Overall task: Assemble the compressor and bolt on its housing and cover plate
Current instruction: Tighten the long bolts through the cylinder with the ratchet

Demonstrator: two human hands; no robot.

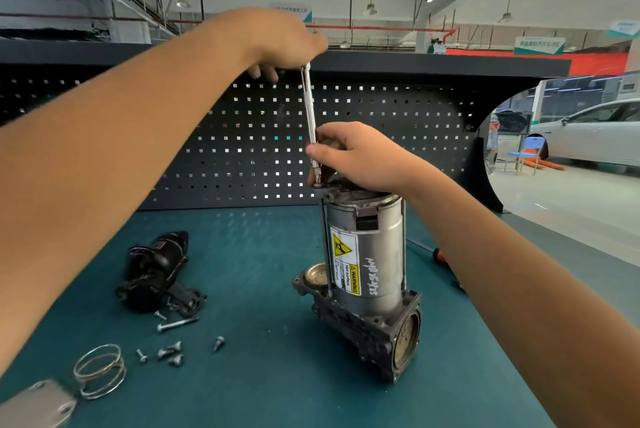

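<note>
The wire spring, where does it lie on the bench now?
In the head view the wire spring lies at the lower left of the green bench, between the grey plate in the corner and the loose screws.

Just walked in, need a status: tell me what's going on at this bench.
A person works a long driver on a bolt atop the upright compressor. The left hand grips the driver's top; the right hand pinches its lower shaft. The black housing, cover plate and loose screws lie unfitted on the mat.
</note>
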